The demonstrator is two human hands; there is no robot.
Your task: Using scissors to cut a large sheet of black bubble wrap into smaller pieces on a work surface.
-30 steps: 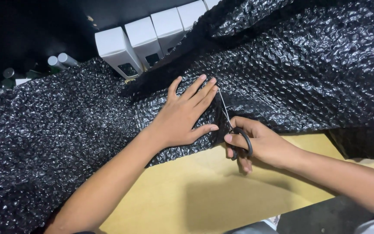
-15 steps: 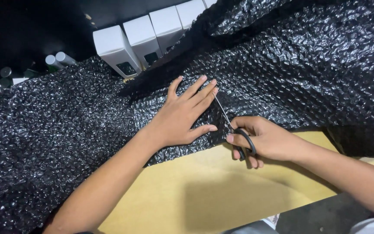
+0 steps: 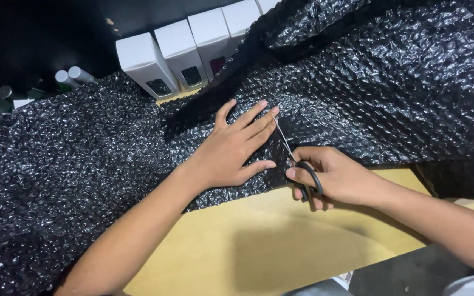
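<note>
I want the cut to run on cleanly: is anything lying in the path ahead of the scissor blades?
Nothing visible: only black bubble wrap lies ahead of the scissors. The left hand lies flat beside the blades, left of their line.

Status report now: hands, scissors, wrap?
Left hand flat on black bubble wrap. Right hand grips scissors, blades in the wrap beside left fingertips. White boxes behind, clear of the cut.
</note>
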